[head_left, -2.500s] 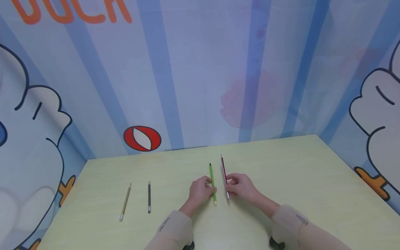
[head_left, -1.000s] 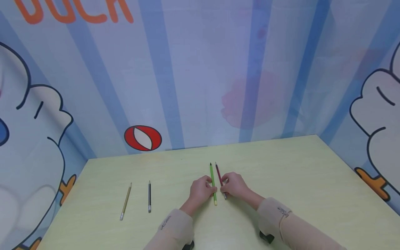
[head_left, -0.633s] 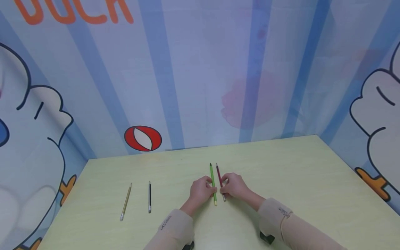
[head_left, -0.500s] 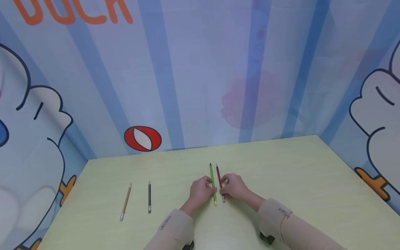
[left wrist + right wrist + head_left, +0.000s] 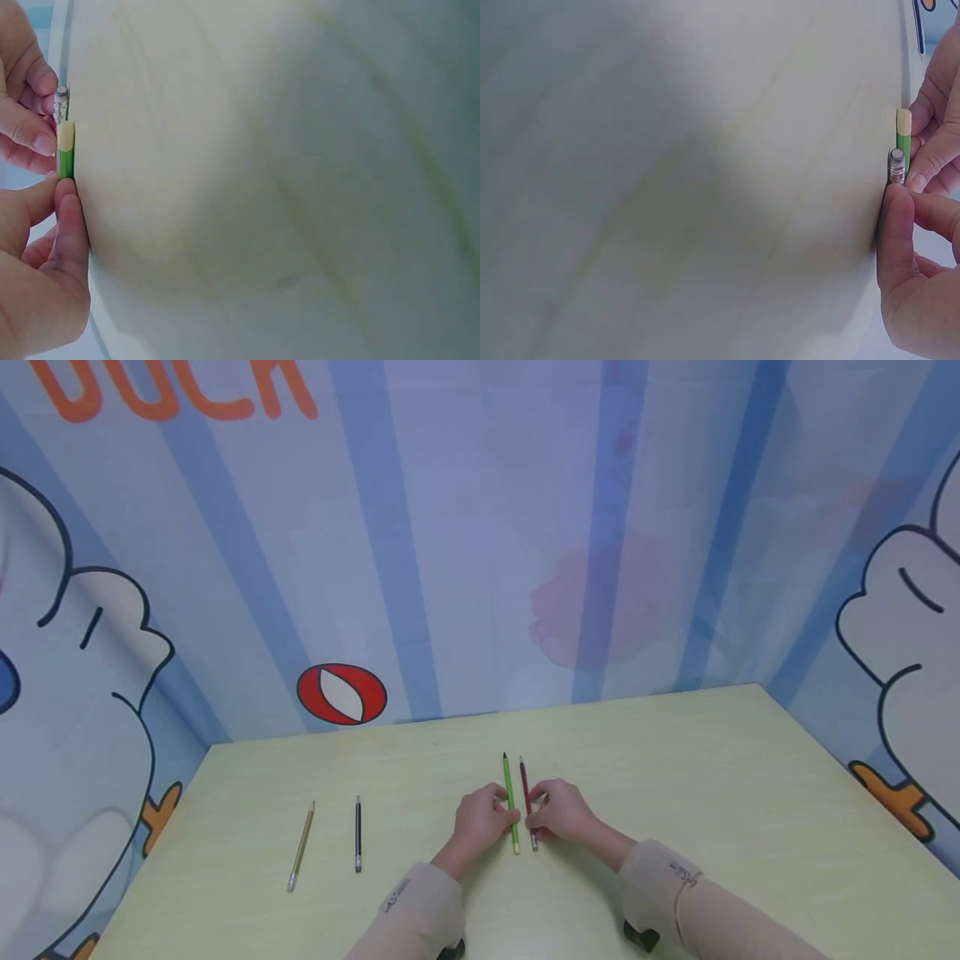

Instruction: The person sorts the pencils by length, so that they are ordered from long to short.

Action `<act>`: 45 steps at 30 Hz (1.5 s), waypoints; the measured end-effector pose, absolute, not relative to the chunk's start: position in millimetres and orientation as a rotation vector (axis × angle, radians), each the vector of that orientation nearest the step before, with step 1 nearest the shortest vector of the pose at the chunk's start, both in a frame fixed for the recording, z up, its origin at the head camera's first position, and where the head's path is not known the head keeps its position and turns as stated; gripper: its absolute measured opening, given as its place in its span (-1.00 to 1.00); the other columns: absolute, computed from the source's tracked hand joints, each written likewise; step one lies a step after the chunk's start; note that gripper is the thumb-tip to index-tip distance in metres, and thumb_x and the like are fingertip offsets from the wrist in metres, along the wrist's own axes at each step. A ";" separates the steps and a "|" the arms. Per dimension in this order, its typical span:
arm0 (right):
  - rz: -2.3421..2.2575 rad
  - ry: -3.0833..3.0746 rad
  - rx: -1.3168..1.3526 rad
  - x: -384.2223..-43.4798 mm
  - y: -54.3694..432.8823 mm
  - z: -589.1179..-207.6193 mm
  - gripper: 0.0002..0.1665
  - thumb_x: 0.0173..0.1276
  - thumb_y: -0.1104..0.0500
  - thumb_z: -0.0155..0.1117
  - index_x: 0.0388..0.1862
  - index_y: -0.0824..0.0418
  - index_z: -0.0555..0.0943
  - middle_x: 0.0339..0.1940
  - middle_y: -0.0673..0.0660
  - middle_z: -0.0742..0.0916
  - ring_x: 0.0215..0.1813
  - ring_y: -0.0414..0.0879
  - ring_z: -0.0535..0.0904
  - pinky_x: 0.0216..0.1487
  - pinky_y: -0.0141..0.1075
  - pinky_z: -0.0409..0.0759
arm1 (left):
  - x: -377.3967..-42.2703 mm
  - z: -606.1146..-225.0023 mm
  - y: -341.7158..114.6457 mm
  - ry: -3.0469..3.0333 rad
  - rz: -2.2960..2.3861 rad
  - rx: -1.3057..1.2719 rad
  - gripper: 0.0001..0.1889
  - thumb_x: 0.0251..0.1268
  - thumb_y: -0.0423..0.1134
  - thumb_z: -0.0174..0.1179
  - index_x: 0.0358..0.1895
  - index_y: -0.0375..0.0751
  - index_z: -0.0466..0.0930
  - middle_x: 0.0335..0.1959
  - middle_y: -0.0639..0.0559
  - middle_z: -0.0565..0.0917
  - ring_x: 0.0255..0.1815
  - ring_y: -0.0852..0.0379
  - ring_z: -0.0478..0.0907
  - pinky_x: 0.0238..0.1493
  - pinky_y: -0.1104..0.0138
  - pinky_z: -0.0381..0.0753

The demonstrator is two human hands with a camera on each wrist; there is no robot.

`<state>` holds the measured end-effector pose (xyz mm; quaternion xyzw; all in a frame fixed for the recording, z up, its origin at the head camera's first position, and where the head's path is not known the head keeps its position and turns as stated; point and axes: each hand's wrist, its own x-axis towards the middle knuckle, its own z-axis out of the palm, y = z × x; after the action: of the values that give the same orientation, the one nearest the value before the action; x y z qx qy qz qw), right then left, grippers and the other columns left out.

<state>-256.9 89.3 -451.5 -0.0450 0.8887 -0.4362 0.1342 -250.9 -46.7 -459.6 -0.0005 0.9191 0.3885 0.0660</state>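
Near the middle of the table, my left hand pinches a green pencil with a yellow end between thumb and fingers. Just to its right, my right hand pinches a dark red pencil with a metal-banded eraser. Both pencils point away from me, almost parallel, with a narrow gap between them. In the left wrist view the yellow end of the green pencil shows above my thumb. In the right wrist view the eraser end of the red pencil sticks out from my fingertips.
On the left of the pale table lie a black pencil and a gold-coloured pencil, apart from each other and pointing away. A printed cloth backdrop with blue stripes rises behind the table.
My right hand has brought the red pencil leftward beside the green one and turned it nearly parallel, then drawn it slightly toward me. My left hand and the green pencil have stayed in place.
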 end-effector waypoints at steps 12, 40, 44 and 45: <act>-1.279 2.589 -0.129 -255.8 88.1 -451.4 -0.64 0.02 0.37 0.27 -0.15 0.41 0.49 -0.68 0.11 0.62 -0.72 -0.22 0.51 -0.63 -0.40 0.50 | -250.3 -459.8 -47.4 2.772 1.185 0.008 -0.66 0.01 -0.20 0.25 -0.13 -0.26 0.48 -0.64 0.08 0.56 -0.65 0.23 0.44 -0.51 0.43 0.32; -1.299 2.582 -0.099 -255.4 88.8 -451.9 -0.60 0.03 0.33 0.27 -0.11 0.43 0.48 -0.71 0.10 0.61 -0.73 -0.20 0.49 -0.65 -0.39 0.47 | -249.4 -459.2 -49.1 2.763 1.200 0.024 -0.63 0.03 -0.20 0.23 -0.08 -0.27 0.45 -0.66 0.09 0.54 -0.65 0.22 0.42 -0.54 0.43 0.31; -1.296 2.587 -0.098 -255.8 88.7 -452.7 -0.60 0.03 0.33 0.27 -0.11 0.42 0.48 -0.71 0.10 0.61 -0.73 -0.20 0.49 -0.65 -0.39 0.47 | -249.4 -458.9 -49.1 2.767 1.200 0.034 -0.63 0.03 -0.20 0.23 -0.08 -0.27 0.45 -0.66 0.09 0.55 -0.65 0.23 0.42 -0.53 0.43 0.31; -1.296 2.587 -0.097 -255.9 88.8 -452.8 -0.60 0.03 0.33 0.26 -0.11 0.42 0.48 -0.71 0.10 0.61 -0.73 -0.20 0.49 -0.65 -0.39 0.47 | -249.4 -458.8 -49.2 2.766 1.202 0.034 -0.62 0.03 -0.20 0.23 -0.08 -0.27 0.45 -0.66 0.09 0.55 -0.65 0.23 0.42 -0.53 0.43 0.31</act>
<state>-255.9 88.8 -452.8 -0.0333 0.8868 -0.4443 0.1227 -249.4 -49.2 -458.8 0.0113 0.9152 0.3978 0.0628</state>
